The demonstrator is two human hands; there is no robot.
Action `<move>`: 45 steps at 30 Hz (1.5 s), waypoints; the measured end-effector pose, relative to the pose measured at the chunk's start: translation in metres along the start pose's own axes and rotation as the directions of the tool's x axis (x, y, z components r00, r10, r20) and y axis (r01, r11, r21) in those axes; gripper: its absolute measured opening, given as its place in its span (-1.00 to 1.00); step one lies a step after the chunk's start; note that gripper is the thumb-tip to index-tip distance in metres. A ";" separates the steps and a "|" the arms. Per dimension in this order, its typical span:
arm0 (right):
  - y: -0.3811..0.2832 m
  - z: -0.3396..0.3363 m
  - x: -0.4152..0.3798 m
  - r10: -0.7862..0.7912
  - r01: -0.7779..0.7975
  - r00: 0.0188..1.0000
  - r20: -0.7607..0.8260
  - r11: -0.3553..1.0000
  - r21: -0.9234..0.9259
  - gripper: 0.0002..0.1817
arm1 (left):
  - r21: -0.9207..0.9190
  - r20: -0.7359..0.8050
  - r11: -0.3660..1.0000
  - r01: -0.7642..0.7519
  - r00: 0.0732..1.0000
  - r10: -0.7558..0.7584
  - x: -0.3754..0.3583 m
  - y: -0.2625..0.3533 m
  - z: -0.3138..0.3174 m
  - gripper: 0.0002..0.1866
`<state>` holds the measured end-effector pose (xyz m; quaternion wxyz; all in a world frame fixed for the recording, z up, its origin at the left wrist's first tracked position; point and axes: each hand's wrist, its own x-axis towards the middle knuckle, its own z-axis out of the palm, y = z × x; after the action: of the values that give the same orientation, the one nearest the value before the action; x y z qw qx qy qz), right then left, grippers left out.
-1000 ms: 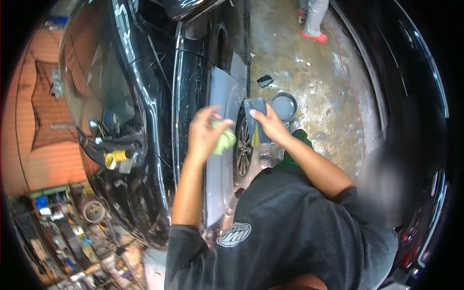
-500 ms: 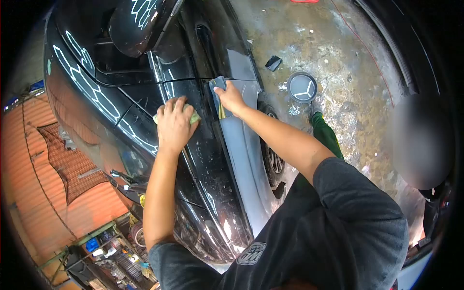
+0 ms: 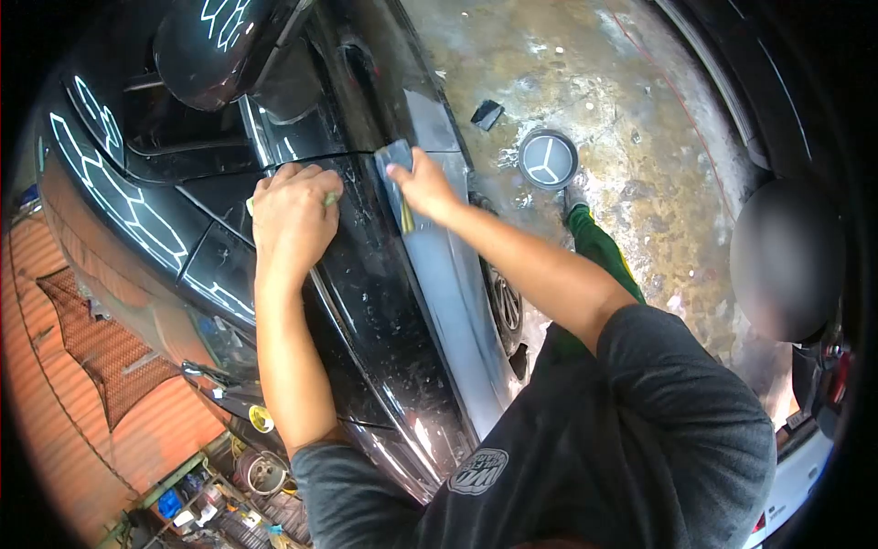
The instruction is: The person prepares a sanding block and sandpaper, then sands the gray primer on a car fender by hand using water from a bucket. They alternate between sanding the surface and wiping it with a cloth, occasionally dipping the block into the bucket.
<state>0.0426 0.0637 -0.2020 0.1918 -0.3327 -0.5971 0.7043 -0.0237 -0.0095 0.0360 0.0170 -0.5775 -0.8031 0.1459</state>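
Fingers of the left hand (image 3: 291, 218) press a yellow-green cloth (image 3: 327, 199) flat on the glossy black car body (image 3: 384, 311); right hand (image 3: 422, 188) fingers pinch a grey-blue squeegee pad (image 3: 395, 174), steadying it mid-frame.

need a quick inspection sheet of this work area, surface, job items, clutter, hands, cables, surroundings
surface: black car body, glossy, with light streaks; grey panel along its edge
job's things: green cloth, mostly hidden under the left hand; blue-grey pad pressed on the car
clutter: round pan and a small dark piece on the wet floor
grippers: left hand flat on the cloth; right hand gripping the pad
cables: thin red cord across the floor
surroundings: another person, blurred, at right; cluttered shelves reflected at lower left
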 end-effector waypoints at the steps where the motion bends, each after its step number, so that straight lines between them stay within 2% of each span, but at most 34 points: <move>1: -0.008 -0.005 -0.020 0.078 -0.077 0.996 0.040 0.997 -0.031 -0.51 | -0.024 0.000 1.000 0.009 1.000 -0.009 0.000 -0.001 0.000 -0.90; 2: -0.015 -0.008 -0.046 0.158 -0.153 0.984 0.078 0.986 -0.063 -0.51 | -0.047 0.004 0.999 0.019 1.000 -0.019 0.001 -0.003 0.000 -0.90; 3: -0.012 -0.005 -0.062 0.032 -0.032 0.999 -0.008 0.999 -0.003 -0.51 | -0.064 -0.010 0.997 0.032 0.999 -0.033 0.001 -0.003 0.000 -0.92; 6: -0.011 -0.002 -0.035 0.110 -0.110 0.994 0.000 0.993 -0.043 -0.52 | -0.085 0.020 0.993 0.087 0.996 -0.086 0.002 0.000 -0.006 -0.91; 7: 0.004 0.005 -0.008 -0.040 0.040 0.997 -0.071 0.999 0.001 -0.53 | -0.087 0.050 0.991 0.105 0.994 -0.101 0.001 0.002 -0.009 -0.91; 8: 0.007 0.006 0.013 0.010 -0.012 0.999 -0.054 0.999 -0.039 -0.55 | -0.089 0.072 0.988 0.123 0.991 -0.117 0.002 0.004 -0.012 -0.90; 10: -0.005 0.000 -0.001 0.056 -0.058 0.998 -0.016 0.986 -0.156 -0.54 | -0.096 0.083 0.987 0.131 0.989 -0.124 0.003 0.004 -0.012 -0.89; 12: -0.015 -0.008 -0.045 0.111 -0.108 0.992 0.053 0.992 -0.063 -0.52 | -0.104 0.068 0.988 0.114 0.992 -0.107 0.002 0.001 -0.008 -0.89; 13: -0.006 -0.002 -0.056 -0.028 0.030 0.999 -0.043 0.998 0.050 -0.53 | -0.107 0.053 0.990 0.095 0.995 -0.090 0.002 -0.002 -0.007 -0.89; 16: 0.014 0.007 -0.011 -0.037 0.035 0.996 -0.076 0.999 -0.024 -0.55 | -0.109 0.033 0.992 0.063 0.998 -0.060 0.000 -0.003 -0.004 -0.89; 17: 0.004 0.000 0.008 0.030 -0.031 0.999 -0.012 0.996 -0.087 -0.55 | -0.106 0.033 0.992 0.063 0.998 -0.060 0.001 -0.003 -0.004 -0.89; 21: 0.003 -0.001 -0.035 0.052 -0.051 0.998 0.018 0.996 -0.072 -0.54 | -0.111 0.009 0.992 0.067 0.998 -0.066 0.001 -0.004 -0.003 -0.88; 22: 0.016 0.004 -0.054 -0.039 0.040 0.999 -0.030 0.999 0.015 -0.52 | -0.117 0.007 0.991 0.061 0.998 -0.061 0.001 -0.004 -0.002 -0.88; 24: 0.018 0.002 -0.051 0.019 -0.019 1.000 0.008 1.000 -0.001 -0.51 | -0.128 0.002 0.990 0.058 0.998 -0.058 0.001 -0.004 -0.003 -0.88; 26: 0.010 -0.003 -0.013 0.074 -0.073 0.997 0.005 0.994 -0.084 -0.51 | -0.123 -0.002 0.991 0.051 0.999 -0.052 0.000 -0.005 -0.002 -0.88; 27: 0.004 -0.003 0.008 0.042 -0.046 0.999 -0.029 0.984 -0.174 -0.52 | -0.121 -0.006 0.992 0.048 0.999 -0.049 0.000 -0.005 -0.002 -0.88; 30: -0.005 -0.007 -0.005 0.141 -0.138 0.990 0.002 0.971 -0.195 -0.53 | -0.128 -0.006 0.990 0.064 0.998 -0.065 0.000 -0.003 -0.002 -0.87; 31: 0.023 0.006 -0.024 0.008 -0.013 0.999 -0.037 0.992 -0.129 -0.54 | -0.127 -0.005 0.990 0.063 0.998 -0.064 0.000 -0.003 -0.003 -0.86; 32: 0.010 -0.003 -0.055 0.061 -0.059 0.998 0.008 0.990 -0.129 -0.55 | -0.127 0.000 0.990 0.063 0.998 -0.064 0.000 -0.003 -0.004 -0.86; 34: 0.012 -0.005 -0.076 0.029 -0.029 1.000 0.002 0.998 -0.062 -0.55 | -0.119 0.005 0.991 0.055 0.998 -0.055 0.000 -0.004 -0.004 -0.84; 37: 0.006 -0.010 -0.021 0.142 -0.136 0.989 0.034 0.980 -0.147 -0.56 | -0.101 -0.004 0.994 0.035 0.999 -0.036 -0.001 -0.005 -0.003 -0.82; 38: 0.024 -0.003 0.008 -0.044 0.032 0.997 -0.055 0.977 -0.212 -0.55 | -0.099 -0.008 0.994 0.034 0.999 -0.035 -0.001 -0.005 -0.002 -0.81; 40: 0.010 -0.006 0.017 -0.032 0.018 0.998 -0.052 0.969 -0.248 -0.53 | -0.095 -0.011 0.995 0.032 0.999 -0.033 -0.001 -0.006 -0.002 -0.81; 42: 0.006 -0.006 -0.026 0.063 -0.060 0.998 0.012 0.983 -0.174 -0.54 | -0.094 -0.006 0.995 0.032 0.999 -0.032 0.000 -0.006 -0.001 -0.80; 43: 0.022 0.002 -0.056 -0.026 0.023 0.999 -0.036 0.996 -0.080 -0.55 | -0.096 0.004 0.995 0.036 0.999 -0.036 0.000 -0.006 -0.001 -0.80; 45: 0.020 -0.002 -0.100 0.002 -0.004 0.999 -0.033 0.998 -0.057 -0.56 | -0.099 0.029 0.994 0.045 0.999 -0.042 0.000 -0.005 -0.004 -0.80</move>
<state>0.1172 -0.0062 -0.1976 0.1912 -0.3504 -0.6132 0.6816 -0.0279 -0.0101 0.0408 -0.0197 -0.5580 -0.8219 0.1129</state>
